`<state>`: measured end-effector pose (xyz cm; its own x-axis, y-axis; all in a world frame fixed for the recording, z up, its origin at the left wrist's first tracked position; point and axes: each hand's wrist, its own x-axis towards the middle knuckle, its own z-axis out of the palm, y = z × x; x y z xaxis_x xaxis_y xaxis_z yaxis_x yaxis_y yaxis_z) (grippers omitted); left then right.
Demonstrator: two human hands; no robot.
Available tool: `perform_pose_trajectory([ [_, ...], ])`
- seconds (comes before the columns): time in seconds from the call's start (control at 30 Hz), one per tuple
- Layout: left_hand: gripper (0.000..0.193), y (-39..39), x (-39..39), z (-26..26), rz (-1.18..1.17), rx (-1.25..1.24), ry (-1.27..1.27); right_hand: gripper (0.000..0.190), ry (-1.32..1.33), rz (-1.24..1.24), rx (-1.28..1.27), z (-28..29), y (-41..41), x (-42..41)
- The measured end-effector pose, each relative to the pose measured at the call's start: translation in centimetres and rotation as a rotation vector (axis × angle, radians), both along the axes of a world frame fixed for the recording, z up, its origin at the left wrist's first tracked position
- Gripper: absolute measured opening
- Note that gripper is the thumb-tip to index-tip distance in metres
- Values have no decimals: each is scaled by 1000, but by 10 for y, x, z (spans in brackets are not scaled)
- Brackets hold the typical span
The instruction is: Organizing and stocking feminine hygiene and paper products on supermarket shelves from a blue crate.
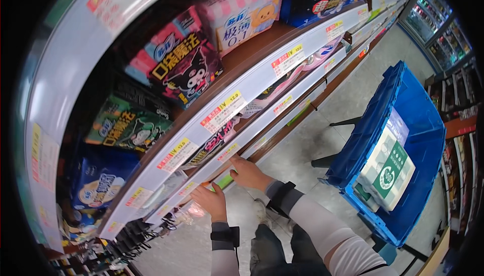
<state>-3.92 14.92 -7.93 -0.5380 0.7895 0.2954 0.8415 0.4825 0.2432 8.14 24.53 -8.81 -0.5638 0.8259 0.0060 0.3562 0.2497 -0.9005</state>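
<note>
My left hand (211, 202) is at the front of a low shelf, its thumb raised and its fingertips hidden beyond the shelf edge. Close by, my right hand (249, 174) reaches toward the same shelf, fingers partly hidden under the white price rail (242, 144). Between the two hands show a bright green strip (225, 181) and a small orange item (205, 184). Whether either hand grips something is not visible. On the shelf above the hands lie pink and black packages (219, 140) behind the rail.
The upper shelf holds a black-and-pink pack (185, 68), a green pack (130, 125) and a blue pack (100, 181). To my right, a blue plastic crate (423, 113) on dark legs contains white-and-green packs (387, 170). Black hooks (130, 238) protrude at the lower left. Glass-door coolers (435, 19) stand farther off.
</note>
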Motion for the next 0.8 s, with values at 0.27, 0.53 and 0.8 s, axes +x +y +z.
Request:
perform_pose_trajectory([
  [0.27, 73, -16, 12, -3, -29, 29, -24, 39, 159, -72, -181, -5, -4, 8],
  [0.53, 85, -45, 31, -3, -52, -85, -79, 36, 169, -95, -417, -11, -14, 25],
  [0.8, 77, -76, 49, -8, -78, -196, 0, 51, 172, -191, -696, 15, -26, 32],
])
